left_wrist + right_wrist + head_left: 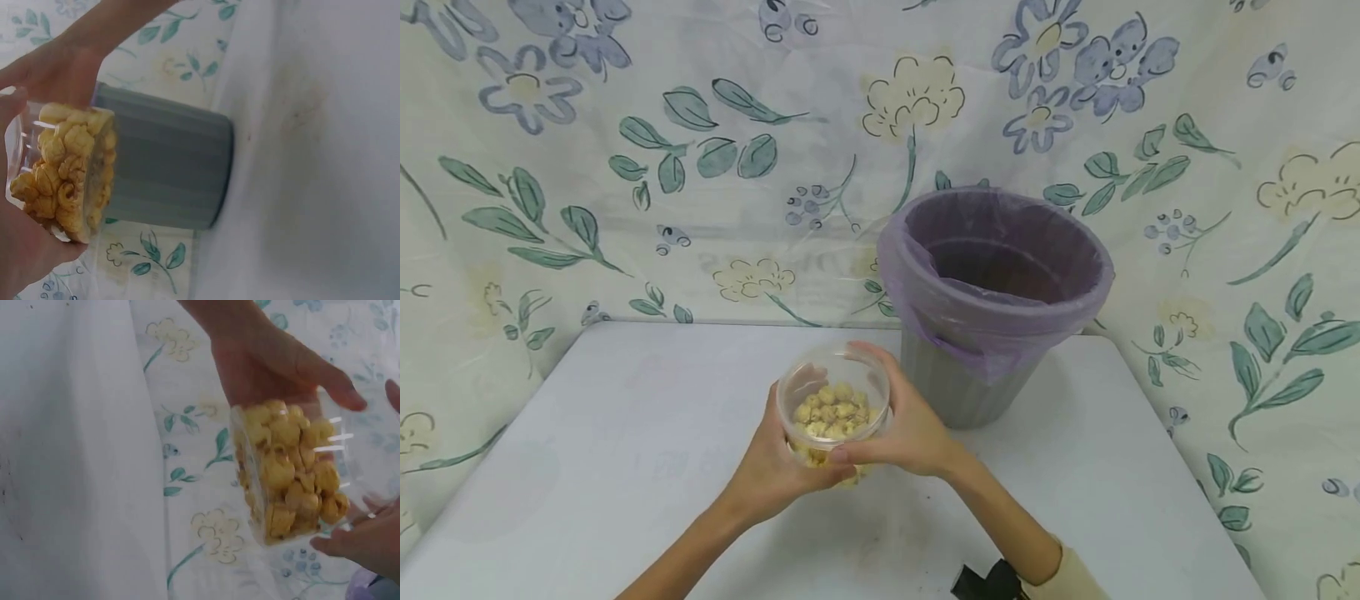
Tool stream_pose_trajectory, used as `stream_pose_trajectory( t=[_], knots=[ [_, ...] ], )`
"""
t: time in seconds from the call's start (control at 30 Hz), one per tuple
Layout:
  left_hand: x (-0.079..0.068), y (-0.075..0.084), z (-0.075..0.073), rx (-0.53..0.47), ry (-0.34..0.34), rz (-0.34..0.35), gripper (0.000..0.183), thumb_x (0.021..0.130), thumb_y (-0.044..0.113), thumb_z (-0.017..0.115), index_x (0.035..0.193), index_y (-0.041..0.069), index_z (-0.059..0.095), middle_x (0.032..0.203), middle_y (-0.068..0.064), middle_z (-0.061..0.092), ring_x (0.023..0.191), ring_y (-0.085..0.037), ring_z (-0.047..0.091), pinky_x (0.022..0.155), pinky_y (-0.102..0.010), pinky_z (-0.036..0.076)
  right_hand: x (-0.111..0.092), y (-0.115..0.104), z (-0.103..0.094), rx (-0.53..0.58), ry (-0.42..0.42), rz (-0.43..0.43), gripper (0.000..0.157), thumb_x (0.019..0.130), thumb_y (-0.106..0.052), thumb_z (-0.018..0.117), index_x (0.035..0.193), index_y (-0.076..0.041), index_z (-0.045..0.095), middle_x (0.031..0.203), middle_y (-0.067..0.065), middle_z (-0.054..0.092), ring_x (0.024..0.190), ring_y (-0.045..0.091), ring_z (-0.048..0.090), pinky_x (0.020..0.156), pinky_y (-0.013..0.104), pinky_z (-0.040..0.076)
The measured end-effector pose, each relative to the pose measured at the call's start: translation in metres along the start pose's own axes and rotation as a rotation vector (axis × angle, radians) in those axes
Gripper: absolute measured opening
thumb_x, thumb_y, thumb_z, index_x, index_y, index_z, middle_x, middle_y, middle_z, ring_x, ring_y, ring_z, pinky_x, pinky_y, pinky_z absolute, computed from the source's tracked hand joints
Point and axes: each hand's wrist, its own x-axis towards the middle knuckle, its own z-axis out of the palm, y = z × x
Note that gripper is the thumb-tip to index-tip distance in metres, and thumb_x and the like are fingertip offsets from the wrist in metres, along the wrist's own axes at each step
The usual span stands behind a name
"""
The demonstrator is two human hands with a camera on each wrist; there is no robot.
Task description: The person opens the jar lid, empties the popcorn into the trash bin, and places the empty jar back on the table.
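Note:
A clear plastic tub, open at the top and partly filled with golden popcorn, is held up above the white table. My left hand grips its left side, thumb across the near side. From the right, my right hand holds it near the rim, with the thumb in front and the fingers round the far side. Both wrist views show the popcorn through the tub's wall, and its base is well off the tabletop.
Behind and to the right of the tub stands a grey bin lined with a purple bag, its mouth facing up. The white table meets a flower-printed cloth at the back and sides. A black object shows by the right sleeve.

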Motion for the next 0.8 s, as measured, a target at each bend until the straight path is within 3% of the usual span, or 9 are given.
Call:
stream_pose_trajectory(
  t=[0.07,0.2,0.3,0.37,0.43,0.53,0.67,0.8],
  knots=[
    [-0.001,-0.001,-0.002,-0.021,-0.042,0.001,0.107,0.067,0.011,0.092,0.150,0.011,0.025,0.147,-0.009,0.042,0.128,-0.027,0.044,0.102,-0.028,0.042,0.002,0.001,-0.008,0.044,-0.090,-0.019,0.108,0.070,-0.039,0.091,0.153,-0.010,0.028,0.147,0.010,0.039,0.129,0.034,0.040,0.105,0.047,0.041],
    [-0.003,-0.002,-0.005,-0.048,-0.118,0.011,0.106,0.067,0.012,0.091,0.150,0.012,0.025,0.148,-0.013,0.041,0.128,-0.029,0.045,0.101,-0.030,0.044,0.005,0.003,-0.020,0.130,-0.231,-0.020,0.115,0.070,-0.044,0.091,0.155,-0.006,0.024,0.152,0.012,0.035,0.133,0.036,0.035,0.107,0.044,0.040],
    [-0.003,-0.002,-0.004,-0.061,-0.147,0.010,0.104,0.068,0.013,0.091,0.149,0.011,0.025,0.148,-0.012,0.041,0.128,-0.026,0.045,0.101,-0.031,0.045,0.006,0.004,-0.026,0.154,-0.279,-0.008,0.120,0.069,-0.047,0.091,0.157,-0.007,0.020,0.156,0.013,0.029,0.136,0.037,0.032,0.109,0.045,0.038],
    [-0.002,-0.002,-0.004,-0.067,-0.150,0.015,0.104,0.068,0.012,0.091,0.149,0.010,0.025,0.148,-0.010,0.041,0.127,-0.025,0.046,0.100,-0.032,0.046,0.005,0.005,-0.026,0.131,-0.266,-0.014,0.123,0.068,-0.050,0.090,0.158,-0.009,0.017,0.159,0.011,0.023,0.140,0.033,0.028,0.111,0.047,0.034],
    [0.000,-0.003,-0.004,-0.061,-0.139,0.021,0.104,0.068,0.011,0.091,0.149,0.010,0.025,0.147,-0.008,0.041,0.127,-0.025,0.045,0.099,-0.031,0.046,0.003,0.007,-0.024,0.088,-0.212,-0.033,0.125,0.067,-0.056,0.088,0.158,-0.010,0.015,0.161,0.010,0.019,0.144,0.029,0.022,0.115,0.050,0.026],
    [0.003,-0.004,-0.003,-0.048,-0.099,0.027,0.103,0.069,0.009,0.090,0.149,0.009,0.025,0.147,-0.007,0.041,0.128,-0.027,0.044,0.099,-0.028,0.045,-0.003,0.009,-0.014,-0.015,-0.039,-0.074,0.125,0.067,-0.064,0.084,0.156,-0.008,0.017,0.161,0.008,0.018,0.148,0.024,0.014,0.118,0.054,0.015],
    [0.006,-0.006,-0.001,-0.013,-0.019,0.032,0.103,0.071,0.011,0.090,0.150,0.009,0.024,0.147,-0.008,0.041,0.129,-0.028,0.044,0.101,-0.022,0.041,-0.014,0.006,0.008,-0.156,0.220,-0.036,0.119,0.066,-0.069,0.081,0.155,-0.016,0.024,0.157,0.007,0.029,0.145,0.024,0.024,0.115,0.057,0.020],
    [0.008,-0.006,0.002,0.008,0.038,0.021,0.105,0.070,0.008,0.091,0.151,0.006,0.023,0.148,-0.011,0.040,0.131,-0.028,0.042,0.102,-0.017,0.037,-0.019,0.003,0.027,-0.236,0.341,0.042,0.116,0.067,-0.050,0.091,0.156,-0.018,0.023,0.158,0.003,0.029,0.141,0.022,0.031,0.111,0.057,0.027]
  ],
)
